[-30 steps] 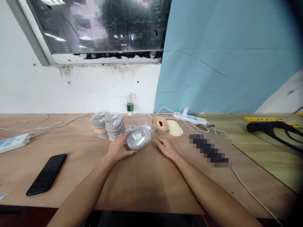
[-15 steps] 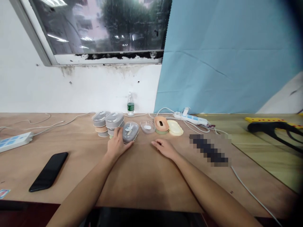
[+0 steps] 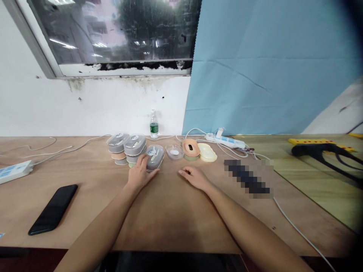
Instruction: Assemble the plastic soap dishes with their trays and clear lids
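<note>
My left hand (image 3: 138,174) lies on the table with its fingers spread. Its fingertips meet the left side of a grey-lidded box (image 3: 155,156), and the thumb stretches along the box's front; it does not wrap round it. Just left stand two stacks of similar lidded boxes (image 3: 135,144), (image 3: 117,142), with grey, orange and green parts. My right hand (image 3: 195,177) rests on the table, fingers loosely curled, thumb apart, nothing seen in it. Beyond it are a clear lid (image 3: 174,152), an orange piece with a slot (image 3: 191,148) on a green one (image 3: 192,157), and a pale yellow tray-like piece (image 3: 207,152).
A black phone (image 3: 53,209) lies at left, near a power strip (image 3: 17,170). A water bottle (image 3: 154,124) stands by the wall. Another power strip (image 3: 228,141) with cables lies at the back right. A blurred-out dark object (image 3: 248,179) sits right of my right hand.
The whole view has shifted slightly, so things appear a little further left. Both hands keep almost the same places beside the boxes.
</note>
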`<state>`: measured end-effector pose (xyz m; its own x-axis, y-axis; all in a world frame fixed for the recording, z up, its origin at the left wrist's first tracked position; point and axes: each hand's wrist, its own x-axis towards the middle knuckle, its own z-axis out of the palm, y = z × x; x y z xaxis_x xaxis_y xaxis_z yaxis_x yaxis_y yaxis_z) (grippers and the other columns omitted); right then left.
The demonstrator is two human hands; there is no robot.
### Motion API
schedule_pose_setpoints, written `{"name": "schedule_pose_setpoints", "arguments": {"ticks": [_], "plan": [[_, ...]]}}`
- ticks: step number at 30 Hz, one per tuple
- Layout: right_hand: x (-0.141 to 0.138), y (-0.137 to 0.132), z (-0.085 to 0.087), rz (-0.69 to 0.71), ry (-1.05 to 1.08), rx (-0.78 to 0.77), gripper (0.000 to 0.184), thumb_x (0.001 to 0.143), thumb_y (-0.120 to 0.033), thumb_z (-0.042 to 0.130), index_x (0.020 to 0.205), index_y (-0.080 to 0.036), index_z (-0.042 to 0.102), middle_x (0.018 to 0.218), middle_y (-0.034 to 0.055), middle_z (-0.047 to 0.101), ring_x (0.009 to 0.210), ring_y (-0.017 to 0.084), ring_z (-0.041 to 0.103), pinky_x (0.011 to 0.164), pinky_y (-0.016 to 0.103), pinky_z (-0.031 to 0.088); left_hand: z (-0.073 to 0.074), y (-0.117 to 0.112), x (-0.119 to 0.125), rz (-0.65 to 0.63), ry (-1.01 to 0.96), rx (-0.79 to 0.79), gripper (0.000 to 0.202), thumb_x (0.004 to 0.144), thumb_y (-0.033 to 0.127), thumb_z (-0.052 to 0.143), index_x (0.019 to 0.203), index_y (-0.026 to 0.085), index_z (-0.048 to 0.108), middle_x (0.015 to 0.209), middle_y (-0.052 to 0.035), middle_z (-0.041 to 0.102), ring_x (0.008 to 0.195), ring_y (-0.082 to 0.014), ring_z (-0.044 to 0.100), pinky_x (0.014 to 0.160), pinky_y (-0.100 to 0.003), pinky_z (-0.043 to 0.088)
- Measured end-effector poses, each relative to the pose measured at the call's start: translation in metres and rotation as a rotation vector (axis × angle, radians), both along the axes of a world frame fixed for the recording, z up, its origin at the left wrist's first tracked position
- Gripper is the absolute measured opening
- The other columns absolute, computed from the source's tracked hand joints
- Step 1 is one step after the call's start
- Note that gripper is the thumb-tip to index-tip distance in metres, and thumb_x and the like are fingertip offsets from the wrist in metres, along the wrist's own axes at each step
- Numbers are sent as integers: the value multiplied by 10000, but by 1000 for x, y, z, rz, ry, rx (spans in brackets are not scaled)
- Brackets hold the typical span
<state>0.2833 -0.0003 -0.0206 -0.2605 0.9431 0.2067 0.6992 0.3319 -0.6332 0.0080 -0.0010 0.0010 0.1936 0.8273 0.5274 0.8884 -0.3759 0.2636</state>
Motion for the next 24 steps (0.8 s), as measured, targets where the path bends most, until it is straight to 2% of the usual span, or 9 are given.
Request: {"name": "schedule_pose_setpoints", "arguments": {"ticks": [6, 11, 16, 19, 22, 24], "plan": [[2, 4, -4, -61, 64, 47, 421, 884, -531, 440, 696, -188, 595, 607, -9, 586, 582, 144, 510, 557, 248, 336, 0, -1, 1, 14, 68, 4, 528, 884, 376, 490, 1378, 208, 407, 1417, -110, 431, 1042, -242, 615, 714, -298, 538], [20, 15, -1, -307, 154, 287, 336, 884, -465, 460, 838, -192, 650, 743, 30, 641, 665, 171, 552, 634, 277, 395, -3, 3, 3, 42, 78, 19, 516, 906, 353, 468, 1394, 205, 392, 1420, -113, 431, 1011, -246, 629, 669, -300, 537], [60, 35, -5, -534, -23, 529, 273, 859, -380, 496, 960, -176, 647, 970, 108, 627, 919, 242, 558, 838, 354, 413, -6, 3, 1, 50, 37, 49, 532, 901, 377, 496, 1397, 228, 372, 1451, -112, 394, 966, -242, 643, 584, -291, 524], [78, 46, -14, -622, -165, 501, 339, 835, -357, 523, 1086, -146, 613, 1074, 153, 603, 1044, 294, 511, 926, 424, 371, -6, -1, -2, -52, -34, 103, 525, 888, 389, 524, 1366, 214, 398, 1417, -135, 423, 953, -222, 642, 617, -281, 528], [85, 52, -21, -699, -247, 389, 417, 830, -379, 534, 1173, -147, 583, 1205, 171, 557, 1102, 323, 479, 940, 459, 351, -6, -7, -2, -280, -34, 131, 417, 901, 364, 503, 1283, 201, 471, 1309, -125, 522, 963, -200, 638, 725, -284, 530], [86, 53, -24, -722, -277, 310, 414, 814, -393, 554, 1159, -171, 607, 1267, 166, 521, 1133, 338, 461, 936, 466, 350, -6, -12, 1, -410, 29, 81, 346, 918, 361, 468, 1223, 205, 517, 1209, -99, 592, 966, -197, 637, 774, -294, 520]]}}
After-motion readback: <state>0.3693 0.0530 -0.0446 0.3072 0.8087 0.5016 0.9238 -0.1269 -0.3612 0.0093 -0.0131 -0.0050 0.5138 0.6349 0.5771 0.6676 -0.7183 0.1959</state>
